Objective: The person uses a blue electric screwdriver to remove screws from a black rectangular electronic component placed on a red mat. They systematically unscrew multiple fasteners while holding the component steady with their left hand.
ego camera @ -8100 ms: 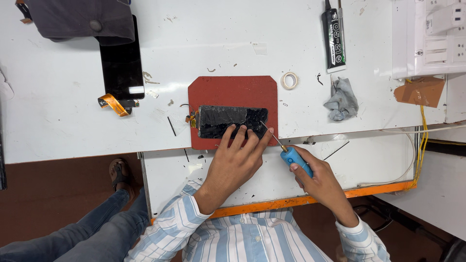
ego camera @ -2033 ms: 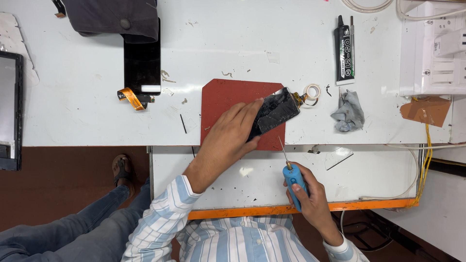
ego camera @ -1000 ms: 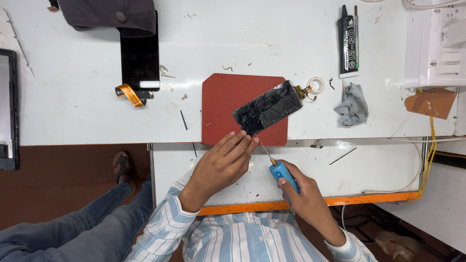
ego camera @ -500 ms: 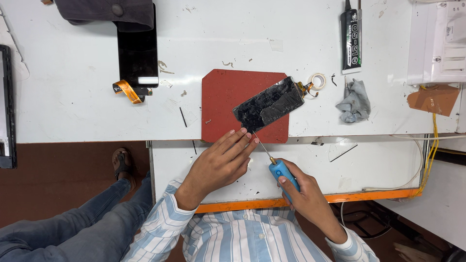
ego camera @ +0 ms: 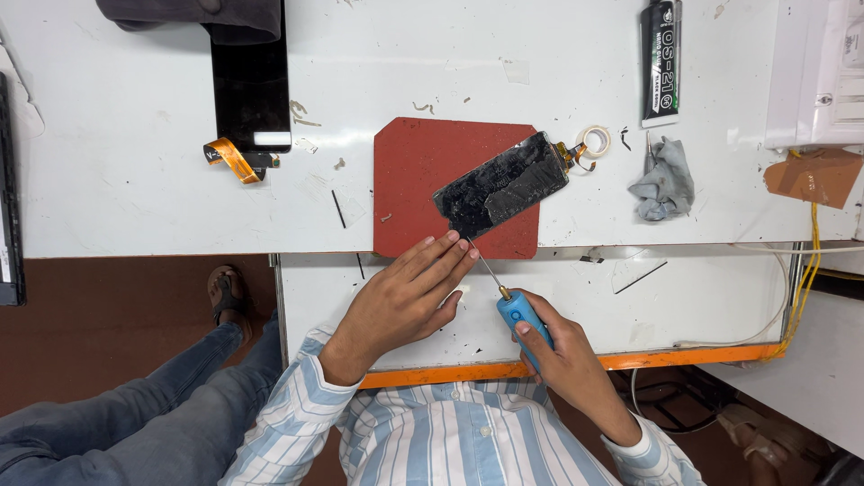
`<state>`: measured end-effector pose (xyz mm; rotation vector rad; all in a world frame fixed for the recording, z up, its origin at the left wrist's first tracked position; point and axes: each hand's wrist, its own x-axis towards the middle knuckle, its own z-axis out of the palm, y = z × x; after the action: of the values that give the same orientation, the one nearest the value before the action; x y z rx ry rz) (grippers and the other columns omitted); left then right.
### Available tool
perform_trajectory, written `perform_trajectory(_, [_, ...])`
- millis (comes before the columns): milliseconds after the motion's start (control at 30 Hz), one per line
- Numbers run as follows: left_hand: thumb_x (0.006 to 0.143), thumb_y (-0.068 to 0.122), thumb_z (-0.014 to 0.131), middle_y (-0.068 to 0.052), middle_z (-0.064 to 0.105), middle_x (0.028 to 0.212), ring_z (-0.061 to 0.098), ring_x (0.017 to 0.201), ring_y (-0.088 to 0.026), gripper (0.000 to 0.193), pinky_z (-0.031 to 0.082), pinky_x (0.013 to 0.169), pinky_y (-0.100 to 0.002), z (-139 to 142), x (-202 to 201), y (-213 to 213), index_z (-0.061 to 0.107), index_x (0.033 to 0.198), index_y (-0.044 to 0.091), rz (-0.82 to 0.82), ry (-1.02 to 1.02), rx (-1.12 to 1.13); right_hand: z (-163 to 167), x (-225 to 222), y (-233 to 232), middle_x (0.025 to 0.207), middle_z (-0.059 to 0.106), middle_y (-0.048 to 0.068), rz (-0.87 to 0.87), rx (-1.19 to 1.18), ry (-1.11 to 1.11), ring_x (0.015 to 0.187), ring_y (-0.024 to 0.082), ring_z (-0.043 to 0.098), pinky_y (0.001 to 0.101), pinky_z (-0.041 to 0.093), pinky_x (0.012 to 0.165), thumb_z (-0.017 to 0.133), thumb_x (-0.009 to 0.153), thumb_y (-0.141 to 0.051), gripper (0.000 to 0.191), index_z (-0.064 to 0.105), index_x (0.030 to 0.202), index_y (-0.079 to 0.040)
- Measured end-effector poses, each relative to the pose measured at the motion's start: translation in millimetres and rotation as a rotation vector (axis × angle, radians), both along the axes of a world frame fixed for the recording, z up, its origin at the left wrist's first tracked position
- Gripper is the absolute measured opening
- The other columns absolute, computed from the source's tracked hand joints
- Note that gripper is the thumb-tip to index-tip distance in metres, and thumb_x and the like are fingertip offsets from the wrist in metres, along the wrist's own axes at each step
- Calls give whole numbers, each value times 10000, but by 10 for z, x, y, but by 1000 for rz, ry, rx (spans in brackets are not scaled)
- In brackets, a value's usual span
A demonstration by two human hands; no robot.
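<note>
Gripping a blue-handled screwdriver (ego camera: 516, 310), the right hand (ego camera: 567, 364) is closed around the handle, its thin shaft pointing up at the near corner of the cracked phone screen (ego camera: 502, 185). The screen lies tilted on the red mat (ego camera: 414, 180) (one end overhanging toward a tape roll (ego camera: 594, 140)). The left hand (ego camera: 405, 301) rests flat with fingers extended, empty, fingertips just beside the screen's corner.
</note>
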<state>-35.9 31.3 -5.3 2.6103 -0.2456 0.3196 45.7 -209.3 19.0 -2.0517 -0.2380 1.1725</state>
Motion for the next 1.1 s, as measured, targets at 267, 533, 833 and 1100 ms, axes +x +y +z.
perform_trajectory(267, [935, 200, 667, -106, 628, 1387, 540, 1358, -251, 487, 413, 1176, -424, 27, -21, -74, 600, 1397, 63, 45, 20, 57, 56, 13, -11, 698, 666, 73, 0, 3, 15, 408, 124, 578, 286, 476, 371, 502, 949, -392, 534, 549, 1403, -113])
perform_trajectory(533, [948, 211, 663, -108, 592, 1447, 534, 1361, -238, 491, 410, 1171, -413, -21, -2, -26, 586, 1411, 68, 17, -16, 115, 65, -2, -2, 716, 667, 62, -31, 37, 37, 414, 119, 570, 283, 481, 381, 502, 958, -363, 512, 557, 1395, -103])
perform_trajectory(833, [947, 223, 649, -88, 550, 1509, 508, 1394, -215, 520, 400, 1184, -404, -11, -4, -2, 558, 1440, 86, 10, -16, 128, 71, 4, -3, 718, 661, 62, -36, 38, 52, 417, 113, 566, 281, 479, 381, 503, 962, -327, 499, 544, 1408, -108])
perform_trajectory(1100, [895, 228, 659, -92, 552, 1501, 535, 1358, -226, 473, 413, 1165, -406, 3, 7, 49, 603, 1344, 90, -43, 13, 218, 28, 35, -57, 721, 655, 64, -67, 67, 117, 397, 110, 555, 268, 464, 358, 490, 967, -342, 507, 547, 1406, -95])
